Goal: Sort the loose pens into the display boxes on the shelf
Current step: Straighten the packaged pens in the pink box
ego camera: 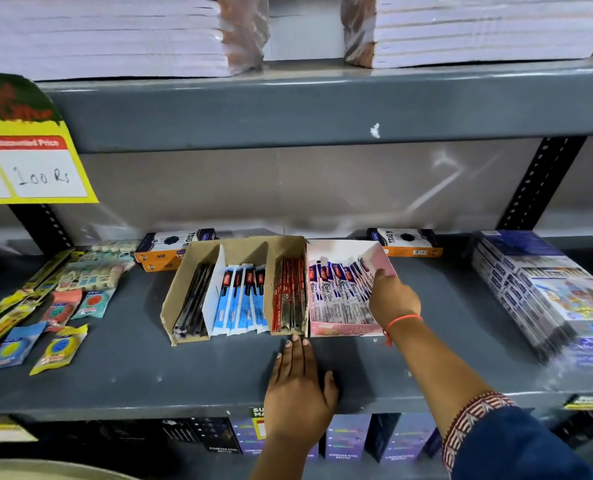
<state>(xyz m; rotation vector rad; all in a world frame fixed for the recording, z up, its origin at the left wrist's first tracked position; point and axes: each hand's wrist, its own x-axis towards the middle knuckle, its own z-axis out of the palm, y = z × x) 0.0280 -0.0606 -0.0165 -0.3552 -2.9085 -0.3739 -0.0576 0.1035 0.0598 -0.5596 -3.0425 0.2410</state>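
While your left hand (296,375) lies flat and empty on the grey shelf (132,368), fingertips at the brown display box (184,306), your right hand (392,296) reaches into the pink display box (343,329), fingers on its packaged pens (340,289); grip unclear.

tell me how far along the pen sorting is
Mostly done: the brown cardboard box holds black pens, blue-white packets and red pens in separate compartments. In hand: the right hand is at the purple-white packets in the pink box; the left hand lies flat on the grey shelf. No loose pens remain visible.
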